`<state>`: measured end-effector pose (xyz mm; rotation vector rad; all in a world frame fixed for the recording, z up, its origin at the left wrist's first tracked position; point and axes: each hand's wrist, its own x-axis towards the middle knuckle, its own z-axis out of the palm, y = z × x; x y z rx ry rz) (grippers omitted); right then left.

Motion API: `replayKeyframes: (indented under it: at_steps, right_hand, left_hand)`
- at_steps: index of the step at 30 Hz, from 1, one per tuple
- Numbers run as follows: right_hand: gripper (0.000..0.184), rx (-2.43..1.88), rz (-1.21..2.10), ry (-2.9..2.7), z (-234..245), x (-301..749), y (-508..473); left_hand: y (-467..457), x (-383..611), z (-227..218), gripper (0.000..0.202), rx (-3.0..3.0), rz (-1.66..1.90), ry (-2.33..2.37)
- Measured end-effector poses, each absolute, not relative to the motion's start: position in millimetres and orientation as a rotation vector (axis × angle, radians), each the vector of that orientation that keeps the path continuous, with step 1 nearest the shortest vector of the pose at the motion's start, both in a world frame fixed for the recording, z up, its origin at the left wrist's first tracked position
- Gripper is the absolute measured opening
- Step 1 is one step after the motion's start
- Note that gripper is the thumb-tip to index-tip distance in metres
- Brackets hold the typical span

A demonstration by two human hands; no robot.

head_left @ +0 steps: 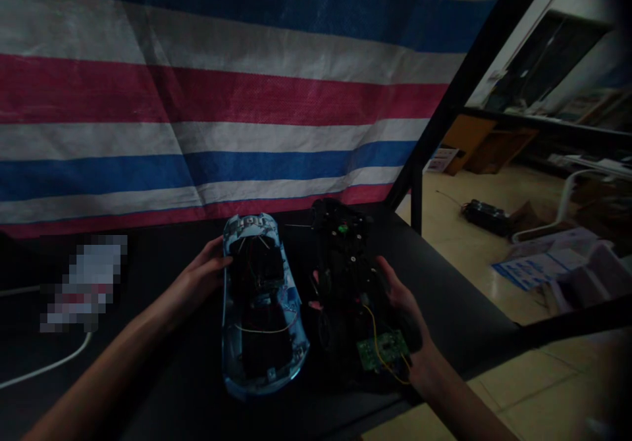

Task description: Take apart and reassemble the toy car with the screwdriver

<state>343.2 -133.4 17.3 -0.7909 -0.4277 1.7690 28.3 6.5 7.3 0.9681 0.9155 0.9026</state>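
A light blue toy car body shell (291,309) lies on the dark table with its hollow inside facing up and thin wires in it. My left hand (210,266) grips the shell's left edge, its fingertips at the rim. Just to the right, my right hand (397,289) is wrapped around a black toy car chassis (345,263) with wheels, its fingertips showing on the chassis's left side. A green circuit board (382,350) with a yellow wire (374,326) hangs at the chassis's near end.
Behind the black table (162,368) hangs a striped red, white and blue sheet (222,99). A pixelated device (89,283) with a white cable (54,365) lies at left. Beyond the frame post at right, boxes (548,257) and a dark object (486,216) are on the floor.
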Motion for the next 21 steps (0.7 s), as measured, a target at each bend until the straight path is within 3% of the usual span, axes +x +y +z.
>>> replayKeyframes:
  at_steps: [5,10,21]
  right_hand:
    - [0.07,-0.749,1.829,-0.385,13.9,359.0,-138.6]
    - [0.058,-0.892,1.557,-0.472,18.4,377.2,-138.0]
    - [0.073,-1.222,1.504,-0.891,108.2,342.0,-116.1]
  left_hand:
    - [1.5,30.4,13.1,0.064,0.943,0.888,0.898]
    - [-0.2,31.0,14.3,0.063,0.929,0.9,0.884]
    - [-3.1,26.6,14.1,0.063,0.989,0.869,0.766]
